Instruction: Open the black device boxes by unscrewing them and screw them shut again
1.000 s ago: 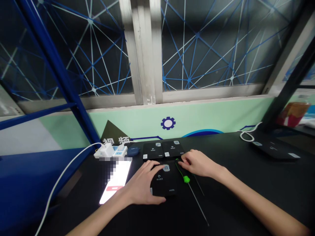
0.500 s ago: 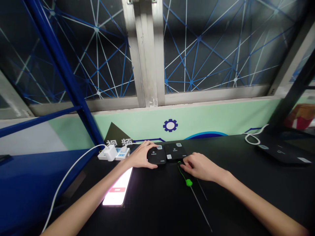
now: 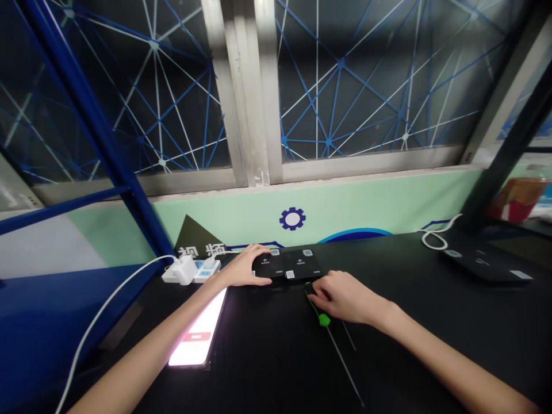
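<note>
My left hand (image 3: 242,267) is stretched far forward, its fingers and thumb closed round the left edge of a small flat black box (image 3: 268,267) on the black table (image 3: 414,339). A second black box (image 3: 303,265) lies right beside it. My right hand (image 3: 340,296) rests on the table with its fingers curled over the black and green handle of a screwdriver (image 3: 321,318). The screwdriver's thin shaft points toward me.
A lit phone (image 3: 198,333) lies under my left forearm. A white power strip (image 3: 191,270) with a plug and a white cable (image 3: 107,310) sits at the back left. Another flat black device (image 3: 485,260) and a coiled white cable (image 3: 433,237) lie at the far right.
My left hand carried the black box from the near middle of the table to the back, onto or beside the left box. My right hand stayed by the screwdriver handle.
</note>
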Available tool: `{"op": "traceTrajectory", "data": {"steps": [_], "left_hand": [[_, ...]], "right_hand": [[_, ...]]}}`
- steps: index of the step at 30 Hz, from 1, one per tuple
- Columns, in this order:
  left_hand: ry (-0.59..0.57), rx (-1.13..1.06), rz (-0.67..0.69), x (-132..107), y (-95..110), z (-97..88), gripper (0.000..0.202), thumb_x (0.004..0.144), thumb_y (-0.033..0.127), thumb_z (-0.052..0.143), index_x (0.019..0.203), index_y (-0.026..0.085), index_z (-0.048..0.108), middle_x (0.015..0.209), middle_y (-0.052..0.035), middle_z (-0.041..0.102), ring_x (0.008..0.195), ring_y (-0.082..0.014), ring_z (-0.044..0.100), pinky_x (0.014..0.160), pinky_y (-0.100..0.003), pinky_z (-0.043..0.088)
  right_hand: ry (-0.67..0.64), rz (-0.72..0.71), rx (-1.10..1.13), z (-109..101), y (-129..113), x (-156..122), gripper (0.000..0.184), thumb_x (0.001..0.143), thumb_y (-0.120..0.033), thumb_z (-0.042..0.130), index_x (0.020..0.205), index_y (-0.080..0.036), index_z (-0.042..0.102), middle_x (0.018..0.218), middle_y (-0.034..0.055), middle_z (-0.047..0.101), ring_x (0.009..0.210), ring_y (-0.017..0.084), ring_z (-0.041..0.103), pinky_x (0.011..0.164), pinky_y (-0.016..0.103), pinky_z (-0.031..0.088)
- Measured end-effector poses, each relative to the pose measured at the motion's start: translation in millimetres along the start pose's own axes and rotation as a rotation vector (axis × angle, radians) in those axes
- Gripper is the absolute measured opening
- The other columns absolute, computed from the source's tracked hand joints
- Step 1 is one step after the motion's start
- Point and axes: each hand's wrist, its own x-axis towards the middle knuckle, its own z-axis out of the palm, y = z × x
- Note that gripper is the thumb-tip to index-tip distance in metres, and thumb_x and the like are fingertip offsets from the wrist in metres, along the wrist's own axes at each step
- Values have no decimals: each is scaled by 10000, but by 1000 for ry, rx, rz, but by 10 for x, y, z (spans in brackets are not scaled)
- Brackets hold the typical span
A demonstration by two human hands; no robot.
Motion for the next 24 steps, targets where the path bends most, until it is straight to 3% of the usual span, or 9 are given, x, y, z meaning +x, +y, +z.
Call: {"op": "traceTrajectory", "data": {"steps": [5, 8, 11, 18, 24], "left_hand": [[1, 59, 13, 31, 145, -33, 649, 903, 601, 529, 1447, 280, 383, 1470, -100, 426, 1331, -299, 412, 1088, -471, 355], [-1, 103, 37, 109, 270, 6, 692, 886, 637, 524, 1455, 271, 378, 1496, -97, 401, 1356, -308, 376, 1097, -466, 336], [-16, 143, 70, 223, 355, 70, 687, 867, 654, 529, 1411, 243, 446, 1425, -99, 482, 1316, -308, 421, 1090, -445, 331], [-105, 217, 104, 599, 387, 202, 886, 682, 751, 654, 1351, 185, 524, 1331, -142, 565, 1230, -372, 487, 1048, -450, 336], [-178, 223, 73, 866, 387, 320, 1001, 532, 834, 683, 1274, 168, 587, 1259, -171, 623, 1125, -411, 567, 953, -463, 407]], "right_hand": [[-5, 21, -73, 10, -20, -1, 343, 895, -379, 579, 611, -188, 581, 584, 14, 600, 586, 160, 588, 531, 269, 223], [-23, 72, -113, -8, -34, 6, 361, 871, -431, 606, 608, -184, 619, 601, 33, 631, 584, 177, 612, 527, 271, 232], [-9, 101, -102, -39, -29, 7, 360, 861, -443, 614, 607, -189, 631, 613, 31, 647, 595, 180, 623, 530, 269, 255], [-49, 76, -78, 8, 11, -6, 426, 832, -509, 627, 551, -190, 634, 572, 40, 655, 564, 183, 615, 525, 272, 276], [-111, 90, -39, 31, -3, 12, 348, 798, -472, 678, 581, -199, 680, 632, 48, 702, 614, 204, 661, 535, 275, 329]]}}
